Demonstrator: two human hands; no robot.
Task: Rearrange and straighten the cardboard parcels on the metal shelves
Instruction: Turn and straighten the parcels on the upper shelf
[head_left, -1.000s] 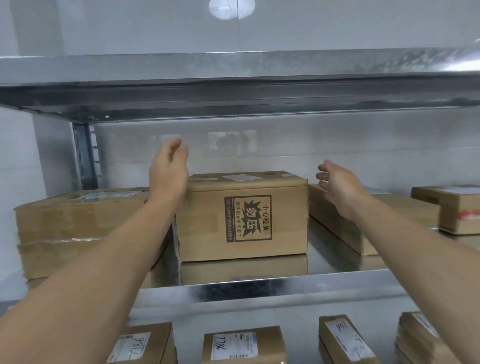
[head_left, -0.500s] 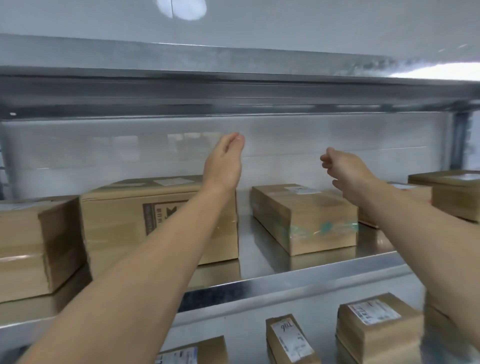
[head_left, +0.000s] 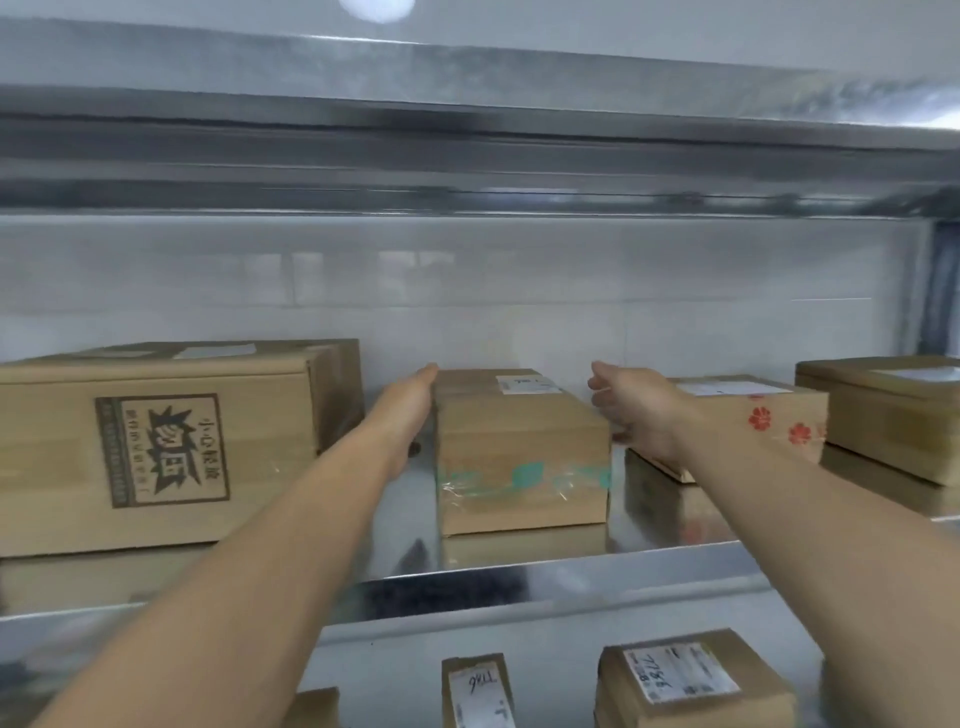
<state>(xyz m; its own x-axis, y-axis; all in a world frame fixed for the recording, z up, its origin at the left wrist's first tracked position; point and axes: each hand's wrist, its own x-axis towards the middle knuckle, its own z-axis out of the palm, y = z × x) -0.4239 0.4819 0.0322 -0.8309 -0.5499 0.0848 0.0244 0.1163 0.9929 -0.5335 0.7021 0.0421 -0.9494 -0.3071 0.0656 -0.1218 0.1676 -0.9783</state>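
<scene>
grips unclenched, holding nothing: left hand (head_left: 408, 415) flat against teal-taped parcel (head_left: 519, 447) left side, right hand (head_left: 641, 410) just beside right side; likely flanking to square it.

The large parcel (head_left: 182, 447) at the left of the frame is plain brown cardboard, printed with a dark grey-green square that bears a jagged burst. The middle parcel (head_left: 519, 457) is brown with teal patches under clear tape and a white label. The right parcel (head_left: 769, 410) carries red flower stamps, and the shelf (head_left: 519, 577) is shiny silver.
</scene>
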